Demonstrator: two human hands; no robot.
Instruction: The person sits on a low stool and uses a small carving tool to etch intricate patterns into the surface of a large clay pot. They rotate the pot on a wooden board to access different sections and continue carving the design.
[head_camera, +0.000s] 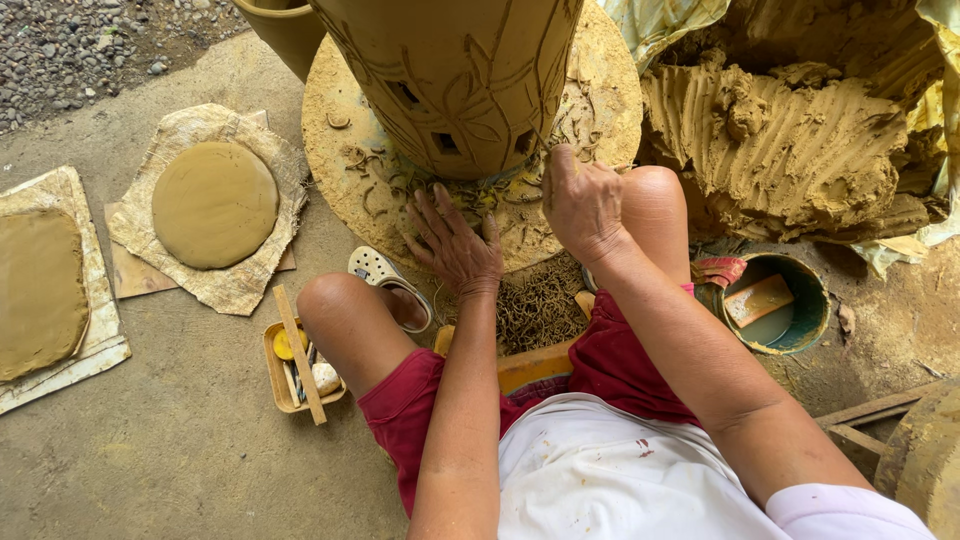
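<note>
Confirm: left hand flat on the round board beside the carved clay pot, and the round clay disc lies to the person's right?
Not quite. The head view shows the round clay disc to the person's left. The left hand does lie flat on the round board beside the carved clay pot.

The clay pot (455, 75) stands upright on a round board (340, 110), tan, carved with leaf lines and square cut-outs. Clay trimmings (372, 190) lie scattered around its base.

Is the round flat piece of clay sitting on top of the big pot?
No, the round clay disc lies on a mat on the ground, apart from the carved clay pot on its round board.
</note>
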